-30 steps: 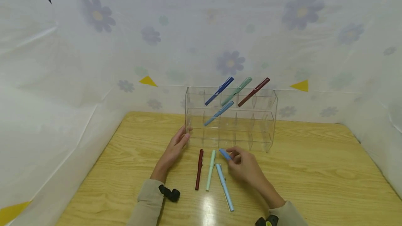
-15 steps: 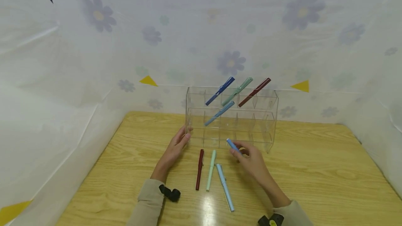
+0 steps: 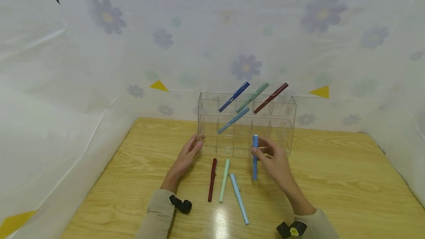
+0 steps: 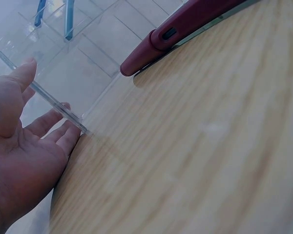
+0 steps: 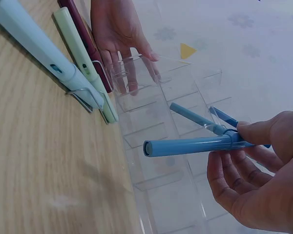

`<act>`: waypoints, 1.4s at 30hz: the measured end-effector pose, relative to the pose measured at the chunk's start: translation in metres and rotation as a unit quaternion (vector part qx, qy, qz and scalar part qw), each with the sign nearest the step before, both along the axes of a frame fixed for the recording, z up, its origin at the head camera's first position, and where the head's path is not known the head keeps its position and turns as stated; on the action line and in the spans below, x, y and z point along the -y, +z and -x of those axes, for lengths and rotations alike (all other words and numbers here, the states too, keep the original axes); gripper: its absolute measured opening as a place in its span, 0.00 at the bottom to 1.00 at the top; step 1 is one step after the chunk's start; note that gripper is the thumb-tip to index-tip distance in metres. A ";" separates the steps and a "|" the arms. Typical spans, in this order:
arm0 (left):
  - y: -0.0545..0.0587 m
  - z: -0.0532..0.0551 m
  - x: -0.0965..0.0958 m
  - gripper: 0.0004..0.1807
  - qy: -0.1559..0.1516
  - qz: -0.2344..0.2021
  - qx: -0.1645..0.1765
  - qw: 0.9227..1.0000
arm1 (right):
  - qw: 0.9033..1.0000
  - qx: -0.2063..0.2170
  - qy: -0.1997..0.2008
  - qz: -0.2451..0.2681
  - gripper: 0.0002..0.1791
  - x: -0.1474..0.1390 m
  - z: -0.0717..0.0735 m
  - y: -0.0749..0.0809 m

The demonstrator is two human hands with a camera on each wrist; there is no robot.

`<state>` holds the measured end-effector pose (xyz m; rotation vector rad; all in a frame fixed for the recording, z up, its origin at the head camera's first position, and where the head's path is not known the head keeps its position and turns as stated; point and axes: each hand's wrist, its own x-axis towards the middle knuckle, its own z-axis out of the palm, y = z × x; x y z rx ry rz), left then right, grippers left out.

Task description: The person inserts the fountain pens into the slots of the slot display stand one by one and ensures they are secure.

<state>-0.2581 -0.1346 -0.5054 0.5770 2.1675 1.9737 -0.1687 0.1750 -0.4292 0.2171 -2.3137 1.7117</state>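
A clear tiered pen rack stands on the table, with several pens leaning in its compartments. My left hand holds the rack's left side edge, thumb in front and fingers behind the panel. Before the rack's right half, my right hand pinches a blue pen between thumb and fingers. This pen stands nearly upright in the head view; its open-looking end faces the camera in the right wrist view. On the table lie a dark red pen, a pale green pen and a light blue pen.
In the rack's top row lean a dark blue pen, a green pen and a dark red one. A blue pen leans one tier lower. Behind the wooden table hangs a flowered white sheet.
My right hand has moved right and toward the rack, lifting the blue pen and turning it from slanted to nearly upright. My left hand stays at the rack's edge.
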 end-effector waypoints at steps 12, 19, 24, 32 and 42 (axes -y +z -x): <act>0.000 0.000 -0.001 0.30 0.001 -0.006 0.002 1.000 | 0.994 -0.077 0.013 0.071 0.25 -0.012 0.017 0.018; -0.001 -0.001 -0.002 0.30 0.000 -0.005 0.004 1.000 | 0.992 -0.095 -0.009 0.084 0.22 -0.018 0.030 0.031; 0.000 -0.001 -0.002 0.30 0.002 -0.005 0.005 1.000 | 0.988 -0.099 -0.020 0.120 0.21 -0.019 0.039 0.041; 0.004 -0.002 -0.003 0.30 0.005 -0.010 0.007 1.000 | 0.974 -0.124 -0.024 0.186 0.20 -0.015 0.055 0.055; 0.003 -0.001 -0.001 0.31 0.000 -0.010 0.004 1.000 | 0.967 -0.152 -0.050 0.200 0.17 -0.016 0.078 0.065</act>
